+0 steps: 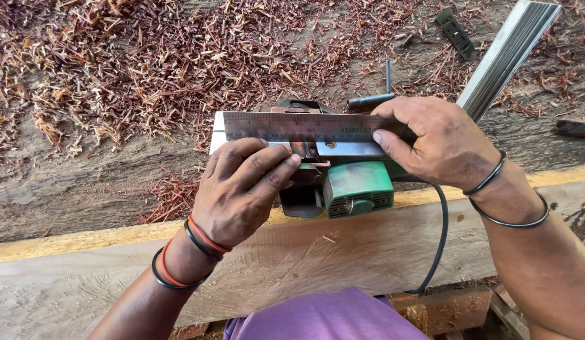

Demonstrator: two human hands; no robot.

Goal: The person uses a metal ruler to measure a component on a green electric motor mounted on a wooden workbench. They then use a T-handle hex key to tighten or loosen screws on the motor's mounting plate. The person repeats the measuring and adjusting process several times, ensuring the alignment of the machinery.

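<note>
Steel ruler (305, 126) lies edge-down across the upturned sole of a green electric planer (355, 182), which rests on a pale timber plank (292, 252).

Head view: right hand (440, 141) is closed over the ruler's right end, thumb pressing it to the sole. Left hand (242, 189) has fingers (267, 165) curled at the blade slot just below the ruler, touching it; whether they pinch anything cannot be told. Black cord (440, 239) trails over the plank.

Risk, as judged: the corded planer could start with fingertips at the cutter; the ruler may slip and skew.
</note>
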